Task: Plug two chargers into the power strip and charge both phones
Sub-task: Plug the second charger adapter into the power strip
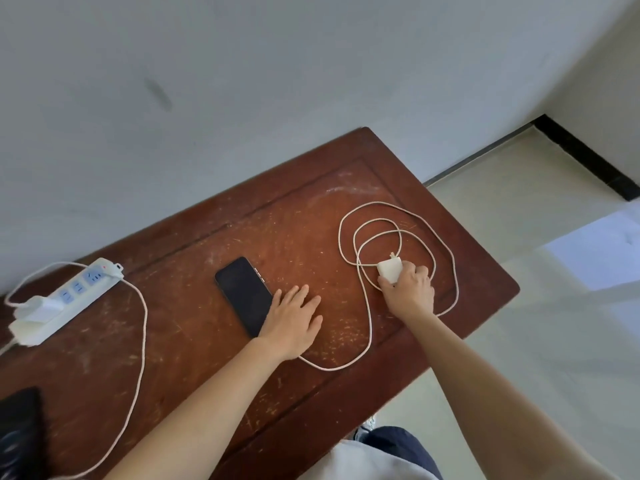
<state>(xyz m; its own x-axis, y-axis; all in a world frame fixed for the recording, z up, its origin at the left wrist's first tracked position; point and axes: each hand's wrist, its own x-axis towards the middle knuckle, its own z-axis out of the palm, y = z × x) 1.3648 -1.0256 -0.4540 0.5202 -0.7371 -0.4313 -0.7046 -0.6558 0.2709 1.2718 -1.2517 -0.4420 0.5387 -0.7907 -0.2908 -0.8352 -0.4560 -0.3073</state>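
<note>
A: Logging the head view. My right hand (408, 289) has its grip closed around the second charger (390, 269), a white block with its prongs pointing away from the palm, toward the wall. Fingers wrap the near end; the block sits on or just above the tabletop (194, 358), I cannot tell which.

B: And the cable?

A: The white cable (363, 306) lies in loose loops all around that grip, some on its far side, one on its outer side. One strand runs from the loops toward my left wrist and passes under it.

B: Left hand?

A: My left hand (294, 320) is flat and spread, grip open, holding nothing. It rests on the near end of the black phone (244, 294), which lies face up and dark, extending away from the fingers to their left.

B: Power strip?

A: The white power strip (65, 299) is well to the left of the left grip, by the wall edge. The first charger (43, 308) is already plugged in toward its near end, and the first cable (140, 358) runs from it in a long curve toward me, out of frame at the bottom. A dark object (19, 431), probably the other phone, is cut off at the lower left corner.
</note>
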